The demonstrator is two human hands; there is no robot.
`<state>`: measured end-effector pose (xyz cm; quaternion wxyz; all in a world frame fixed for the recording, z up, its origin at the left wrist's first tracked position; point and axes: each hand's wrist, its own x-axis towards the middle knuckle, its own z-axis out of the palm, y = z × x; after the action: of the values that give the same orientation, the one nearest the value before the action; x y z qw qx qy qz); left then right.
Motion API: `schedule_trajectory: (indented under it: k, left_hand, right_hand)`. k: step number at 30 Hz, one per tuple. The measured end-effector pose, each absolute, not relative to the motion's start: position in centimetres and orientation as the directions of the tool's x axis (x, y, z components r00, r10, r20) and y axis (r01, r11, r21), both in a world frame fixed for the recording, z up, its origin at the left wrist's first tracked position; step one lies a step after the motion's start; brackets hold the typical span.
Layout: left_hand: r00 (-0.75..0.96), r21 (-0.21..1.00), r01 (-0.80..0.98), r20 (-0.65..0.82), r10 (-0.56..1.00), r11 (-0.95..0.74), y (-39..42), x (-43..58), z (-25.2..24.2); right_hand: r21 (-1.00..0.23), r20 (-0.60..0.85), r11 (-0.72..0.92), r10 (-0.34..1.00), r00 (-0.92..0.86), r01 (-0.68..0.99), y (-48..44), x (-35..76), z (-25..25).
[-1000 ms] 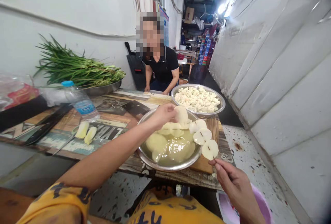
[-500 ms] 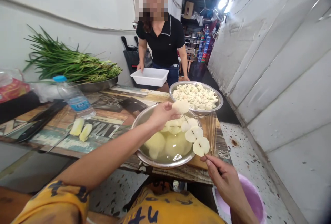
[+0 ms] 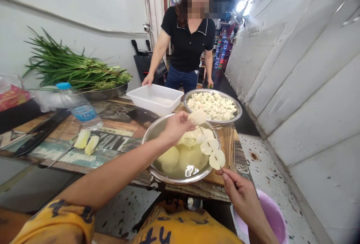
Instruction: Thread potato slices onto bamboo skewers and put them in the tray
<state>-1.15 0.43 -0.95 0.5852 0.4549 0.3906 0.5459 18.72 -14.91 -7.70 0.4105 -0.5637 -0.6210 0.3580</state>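
Pinched in my left hand (image 3: 177,127) is a round pale potato slice (image 3: 197,117), held at the far tip of a thin wooden skewer. My right hand (image 3: 243,191) grips the skewer's near end. Several more potato slices (image 3: 216,159) are threaded along the stick between my hands. Beneath them stands a metal basin (image 3: 180,180) of yellowish water. Large peeled potatoes (image 3: 194,157) lie in that water, with slices near the surface. A bundle of bare skewers (image 3: 230,144) rests on the table right of the basin.
Across the table a person in a black shirt (image 3: 189,41) holds a white plastic tub (image 3: 153,103). Cauliflower pieces (image 3: 212,105) fill another basin. At left are green stalks (image 3: 78,67), a water bottle (image 3: 83,110), a knife (image 3: 35,139) and two yellowish vegetable pieces (image 3: 87,142). A pink bucket (image 3: 271,214) stands low right.
The person opposite has come closer and moved to the right, bringing the white tub down toward the table beside the basin. My hands and the skewer stay almost where they were.
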Motion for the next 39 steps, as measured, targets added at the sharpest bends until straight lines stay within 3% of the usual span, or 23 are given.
schedule_trajectory:
  k: [13,19,23,28,31,34,36,39]
  left_hand:
    - [0.111,0.975,-0.009,0.222,0.969,-0.222,1.2,-1.7,-2.4]
    - [0.124,0.986,-0.078,0.158,0.980,-0.149,0.9,-1.5,-1.4]
    - [0.085,0.981,-0.161,0.121,0.989,-0.106,0.8,-1.4,-0.8]
    - [0.090,0.981,-0.141,0.150,0.985,-0.136,0.8,-1.3,-1.1]
    - [0.132,0.981,-0.091,0.184,0.974,-0.173,0.8,-1.3,-1.4]
    - [0.153,0.982,-0.071,0.187,0.970,-0.178,0.6,-1.2,-1.5]
    - [0.142,0.984,-0.076,0.170,0.975,-0.161,0.6,-1.3,-1.4]
    - [0.138,0.989,-0.078,0.135,0.981,-0.126,0.6,-1.3,-1.2]
  right_hand:
    - [-0.923,0.118,0.119,0.993,-0.025,0.367,-14.6,17.5,-7.0]
    - [-0.735,0.397,0.320,0.918,-0.003,0.598,-14.4,17.2,-6.9]
    - [-0.670,0.463,0.380,0.885,-0.042,0.637,-14.4,17.4,-7.3]
    - [-0.779,0.377,0.304,0.926,0.023,0.549,-14.5,17.2,-7.2]
    - [-0.957,0.120,0.113,0.993,0.009,0.268,-14.5,17.1,-6.9]
    - [-0.998,-0.063,-0.064,0.997,-0.050,-0.006,-14.4,17.3,-6.9]
    - [-0.999,-0.034,-0.033,0.999,-0.010,0.029,-14.3,17.4,-6.9]
    - [-0.936,0.166,0.142,0.985,0.048,0.322,-14.4,17.5,-7.0]
